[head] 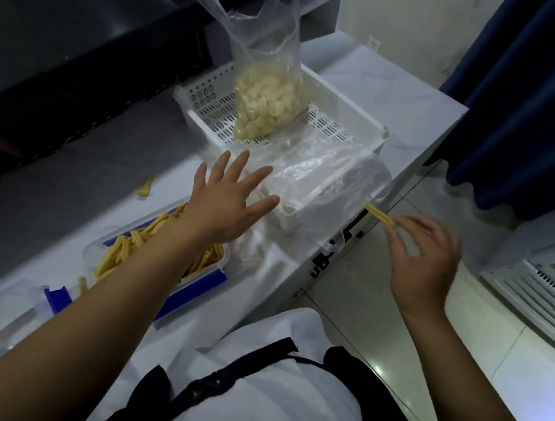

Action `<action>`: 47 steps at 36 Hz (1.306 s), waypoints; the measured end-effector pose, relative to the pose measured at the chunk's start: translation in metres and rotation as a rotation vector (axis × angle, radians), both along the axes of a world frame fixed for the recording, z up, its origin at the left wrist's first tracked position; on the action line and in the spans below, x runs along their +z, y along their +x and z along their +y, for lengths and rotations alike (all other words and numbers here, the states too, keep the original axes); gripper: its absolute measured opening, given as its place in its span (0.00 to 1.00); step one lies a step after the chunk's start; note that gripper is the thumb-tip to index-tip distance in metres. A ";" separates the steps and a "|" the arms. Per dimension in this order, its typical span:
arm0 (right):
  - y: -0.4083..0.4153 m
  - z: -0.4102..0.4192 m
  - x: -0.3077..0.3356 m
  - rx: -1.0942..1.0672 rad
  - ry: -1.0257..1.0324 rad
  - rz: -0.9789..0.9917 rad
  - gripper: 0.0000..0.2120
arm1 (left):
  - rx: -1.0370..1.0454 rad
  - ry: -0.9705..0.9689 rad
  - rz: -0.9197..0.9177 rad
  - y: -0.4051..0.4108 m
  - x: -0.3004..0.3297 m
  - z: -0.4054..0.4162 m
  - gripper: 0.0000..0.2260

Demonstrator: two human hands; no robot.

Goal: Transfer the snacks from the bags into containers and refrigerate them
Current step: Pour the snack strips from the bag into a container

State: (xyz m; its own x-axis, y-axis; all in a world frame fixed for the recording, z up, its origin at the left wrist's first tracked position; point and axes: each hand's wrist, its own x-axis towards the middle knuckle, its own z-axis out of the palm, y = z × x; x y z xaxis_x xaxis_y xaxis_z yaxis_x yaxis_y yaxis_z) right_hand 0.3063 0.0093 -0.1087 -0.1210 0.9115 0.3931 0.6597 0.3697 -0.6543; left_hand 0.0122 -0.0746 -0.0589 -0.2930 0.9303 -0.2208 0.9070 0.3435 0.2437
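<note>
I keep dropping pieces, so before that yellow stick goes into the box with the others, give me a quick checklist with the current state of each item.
1. Snack stick held securely: ok, the right hand pinches one end with its fingertips.
2. Container uncovered: ok, the sticks inside are exposed.
3. Path into the container free: not ok, the left forearm lies across it while the left hand reaches open toward the empty bag.
4. Stray pieces collected: not ok, one piece lies on the counter beyond the container.
5. Room left in the container: cannot tell, the arm hides much of it.
6. Second bag stable: ok, it stands in the white basket.
</note>
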 end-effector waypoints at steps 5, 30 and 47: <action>-0.028 -0.016 0.042 0.095 0.159 0.093 0.09 | 0.104 0.064 -0.091 0.008 0.014 -0.058 0.34; -0.219 -0.089 0.052 0.971 -0.320 -0.220 0.16 | 0.934 0.063 -0.206 -0.038 0.014 -0.297 0.35; -0.302 -0.089 0.056 1.195 -0.293 -0.865 0.35 | 0.885 -0.217 -0.023 -0.087 -0.022 -0.312 0.45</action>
State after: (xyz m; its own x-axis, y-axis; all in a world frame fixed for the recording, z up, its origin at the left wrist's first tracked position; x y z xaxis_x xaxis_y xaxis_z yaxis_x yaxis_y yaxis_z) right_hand 0.0043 -0.0795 -0.0527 -0.9222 0.1425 -0.3596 0.2827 0.8827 -0.3753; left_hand -0.0749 -0.3862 -0.0806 -0.8734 0.3054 -0.3794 0.2862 0.9521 0.1077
